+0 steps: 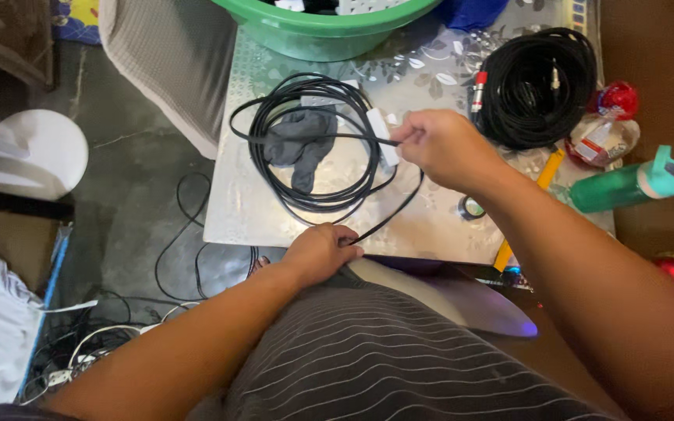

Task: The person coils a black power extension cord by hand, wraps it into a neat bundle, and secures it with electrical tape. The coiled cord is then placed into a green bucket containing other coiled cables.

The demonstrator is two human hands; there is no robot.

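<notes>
Black cable (317, 168) is the thing in both hands, and most of it lies as a loose coil on the pale patterned surface (232, 210), with one strand running from the coil toward the near edge. Nearest to the camera, the left hand (320, 251) rests at that near edge, its fingers curled together around the strand where it leaves the surface; the grip looks closed but gentle. A little farther, the right hand (442, 146) is over the surface just beside the coil, and its fingers are pinched together on the cable, close to a small white block (382, 136) that seems to be part of the cable or to lie under it; I cannot tell which. Inside the coil lies a dark grey cloth (299, 144), crumpled and touching some loops. I judge the cable to be light, thin and flexible, a little springy, so its loops may open or tangle if it is pulled from one point only; the smooth jacket can slip through loose fingers. A good place to hold it is on the free strand, near the coil, not by the white block. To the right, a roll of tape (472, 207) lies near the right wrist, and a green bottle (626, 183) lies on its side. Farther back there is a second, thicker bundle of black cable (540, 86) with a red-tipped plug, and at the far edge a green basin (321, 30).
</notes>
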